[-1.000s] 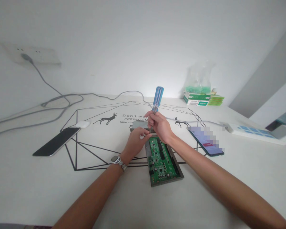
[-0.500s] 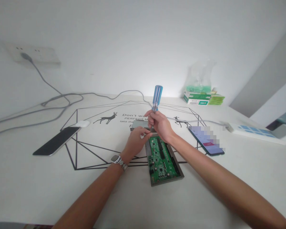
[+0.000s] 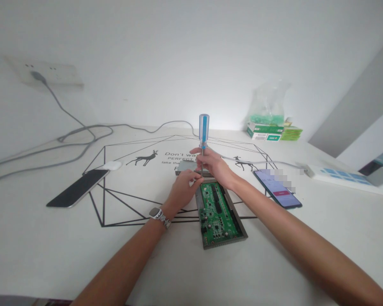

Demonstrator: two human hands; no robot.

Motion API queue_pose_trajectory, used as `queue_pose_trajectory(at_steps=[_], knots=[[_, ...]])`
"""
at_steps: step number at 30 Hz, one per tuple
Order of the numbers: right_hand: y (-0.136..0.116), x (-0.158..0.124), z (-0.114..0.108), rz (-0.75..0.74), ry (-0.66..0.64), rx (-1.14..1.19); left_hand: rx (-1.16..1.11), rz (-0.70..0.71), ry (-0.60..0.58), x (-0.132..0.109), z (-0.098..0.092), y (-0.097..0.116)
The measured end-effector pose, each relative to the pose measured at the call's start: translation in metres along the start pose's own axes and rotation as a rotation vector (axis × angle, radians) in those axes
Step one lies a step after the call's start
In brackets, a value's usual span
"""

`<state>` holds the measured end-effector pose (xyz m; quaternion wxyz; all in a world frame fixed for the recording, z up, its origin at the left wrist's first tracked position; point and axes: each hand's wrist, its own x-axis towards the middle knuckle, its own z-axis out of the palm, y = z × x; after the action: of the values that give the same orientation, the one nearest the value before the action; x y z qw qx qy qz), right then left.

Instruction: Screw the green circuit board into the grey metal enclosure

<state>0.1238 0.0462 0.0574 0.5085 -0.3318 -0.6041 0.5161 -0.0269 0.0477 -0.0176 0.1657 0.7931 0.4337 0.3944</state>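
Apparently, lettering (image 3: 176, 158) reads "PERFECT"; screwdriver (image 3: 204, 132) stands upright.

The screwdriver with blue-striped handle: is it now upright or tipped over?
Upright: the screwdriver stands nearly vertical, its handle above the right hand, its shaft pointing down.

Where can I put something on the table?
The white tabletop is bare front left, between the flat black slab and left forearm; front middle, between that arm and the green rectangular circuit board; and far right, between the right forearm and long white box. Crowded: the middle, where left hand and right hand meet at the blue-and-clear screwdriver.
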Motion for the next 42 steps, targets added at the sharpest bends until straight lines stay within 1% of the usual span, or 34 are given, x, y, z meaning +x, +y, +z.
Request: queue_pose_trajectory(at_steps=[4,6,12,16,20,24,27,28,30,31,33,34,37,39,42], knots=[[-0.005,-0.003,-0.01,-0.068,-0.039,-0.28,0.019,0.011,-0.011,-0.001,0.001,-0.003],[-0.007,-0.005,-0.015,-0.109,-0.039,-0.358,0.032,0.017,-0.02,-0.002,0.002,-0.003],[-0.011,-0.009,-0.023,-0.094,-0.037,-0.44,0.036,0.035,-0.038,-0.002,0.002,-0.002],[-0.011,-0.01,-0.025,-0.173,-0.029,-0.574,0.017,0.047,-0.044,-0.002,0.002,-0.002],[-0.007,-0.01,-0.024,-0.199,0.029,-0.67,-0.014,0.057,-0.045,-0.003,0.003,-0.002],[-0.006,-0.01,-0.023,-0.204,0.075,-0.709,-0.029,0.036,0.006,-0.005,0.003,0.001],[-0.006,-0.01,-0.023,-0.224,0.097,-0.744,-0.025,0.036,0.032,-0.005,-0.003,0.003],[-0.007,-0.01,-0.023,-0.232,0.104,-0.759,-0.025,0.042,0.024,-0.004,-0.007,0.002],[-0.007,-0.01,-0.023,-0.245,0.116,-0.788,-0.021,0.053,-0.034,0.0,-0.016,0.001],[-0.007,-0.01,-0.023,-0.248,0.121,-0.798,-0.01,0.057,-0.096,0.003,-0.021,0.0],[-0.007,-0.01,-0.023,-0.248,0.135,-0.812,0.033,0.091,-0.283,0.012,-0.031,0.0],[-0.007,-0.01,-0.023,-0.243,0.138,-0.818,0.058,0.113,-0.332,0.018,-0.036,0.0],[-0.009,-0.011,-0.021,-0.221,0.133,-0.824,0.124,0.174,-0.407,0.036,-0.041,0.002],[-0.01,-0.012,-0.021,-0.201,0.129,-0.812,0.088,0.171,-0.417,0.044,-0.036,0.004],[-0.01,-0.012,-0.02,-0.178,0.154,-0.78,-0.03,0.152,-0.302,0.044,-0.022,0.005]])
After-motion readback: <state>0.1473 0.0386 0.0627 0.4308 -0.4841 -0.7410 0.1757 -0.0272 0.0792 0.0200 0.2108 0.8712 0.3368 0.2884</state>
